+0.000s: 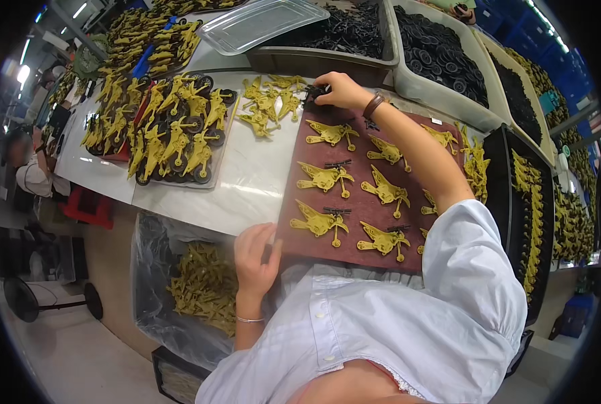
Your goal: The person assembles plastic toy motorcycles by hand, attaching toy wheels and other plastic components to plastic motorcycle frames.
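Observation:
My right hand reaches to the far left corner of a brown mat, its fingers closed on small black plastic parts. Yellow toy motorbike bodies lie in rows on the mat. Several of them have a black piece at the top, such as this black piece. At the near left edge of the mat, my left hand rests by the table edge, fingers loosely apart and holding nothing. My right forearm covers part of the rows.
Loose yellow pieces lie left of the mat, beside a tray of yellow bikes with black wheels. Bins of black parts and black wheels stand behind. A plastic-lined box of yellow pieces sits below; another person is far left.

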A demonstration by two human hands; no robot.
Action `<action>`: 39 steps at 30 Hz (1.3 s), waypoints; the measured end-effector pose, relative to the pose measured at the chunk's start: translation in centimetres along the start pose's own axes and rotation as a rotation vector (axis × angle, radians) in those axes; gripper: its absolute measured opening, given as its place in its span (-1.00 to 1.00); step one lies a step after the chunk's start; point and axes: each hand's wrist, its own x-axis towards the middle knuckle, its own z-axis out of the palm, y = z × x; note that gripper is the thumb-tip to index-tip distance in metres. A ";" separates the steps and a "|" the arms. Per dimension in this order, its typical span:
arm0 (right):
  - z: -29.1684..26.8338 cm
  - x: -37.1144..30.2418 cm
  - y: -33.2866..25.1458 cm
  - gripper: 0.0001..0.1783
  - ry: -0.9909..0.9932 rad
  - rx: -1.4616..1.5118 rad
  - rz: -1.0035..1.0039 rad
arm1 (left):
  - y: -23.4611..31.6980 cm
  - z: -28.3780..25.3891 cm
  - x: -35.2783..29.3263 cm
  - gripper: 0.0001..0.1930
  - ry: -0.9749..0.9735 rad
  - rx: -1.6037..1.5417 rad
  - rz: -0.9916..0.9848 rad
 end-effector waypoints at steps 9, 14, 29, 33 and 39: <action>0.7 -1.6 0.5 -0.47 0.128 0.013 -0.180 | 0.1 0.4 -0.1 -0.67 -0.006 -0.019 0.025; 0.1 -2.2 1.4 -0.46 0.166 0.267 -0.021 | 0.2 0.7 0.1 -0.66 -0.008 -0.036 0.048; 0.2 -2.1 2.8 -0.82 0.080 0.430 0.088 | 0.9 0.9 0.5 -0.68 -0.028 -0.039 0.055; 0.3 -2.5 2.6 -0.83 0.148 0.471 0.112 | 1.0 1.0 0.6 -0.69 -0.035 -0.051 0.065; 1.0 -2.6 3.2 -0.77 0.143 0.641 0.044 | 1.6 1.4 4.0 -0.70 -0.046 -0.079 0.147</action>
